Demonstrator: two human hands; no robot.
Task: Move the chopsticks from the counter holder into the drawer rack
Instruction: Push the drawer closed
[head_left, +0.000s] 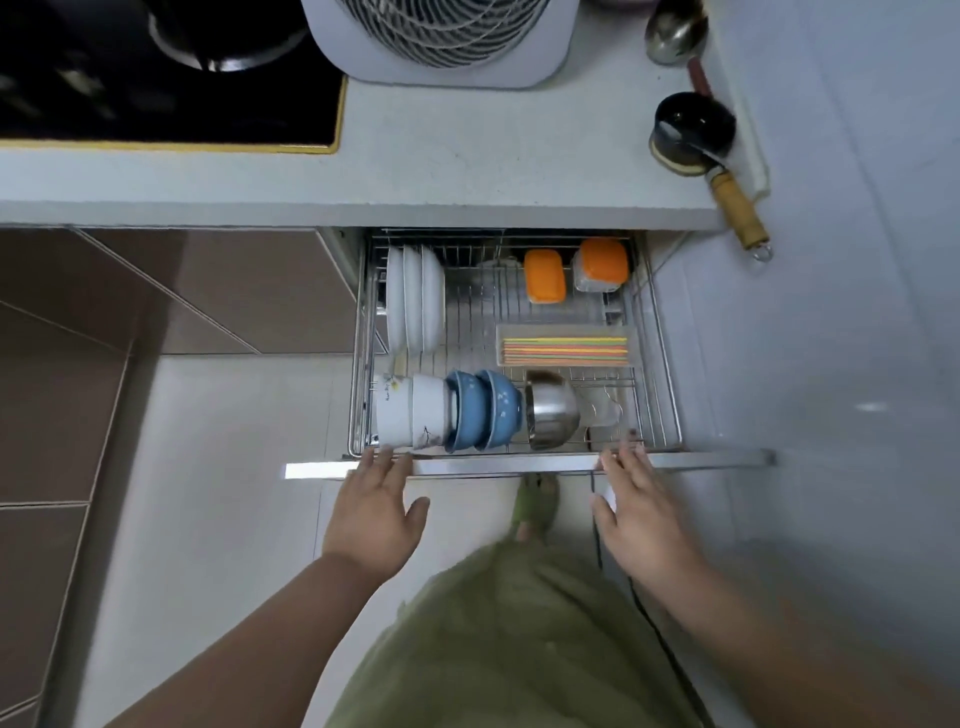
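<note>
The wire drawer rack (662, 364) is pulled out below the counter. Several coloured chopsticks (565, 350) lie flat in a clear tray on the rack's right side. My left hand (375, 512) rests with spread fingers on the drawer's metal front bar (498, 466), at its left part. On the bar's right part is my right hand (640, 512), fingers apart too. Neither hand holds anything. No counter holder for chopsticks shows in this view.
In the rack stand white plates (415, 299), white and blue bowls (470, 410), a steel bowl (551, 410) and two orange-lidded boxes (544, 275). On the counter (467, 166) sit a fan (441, 36), a black hob (156, 73) and ladles (693, 132).
</note>
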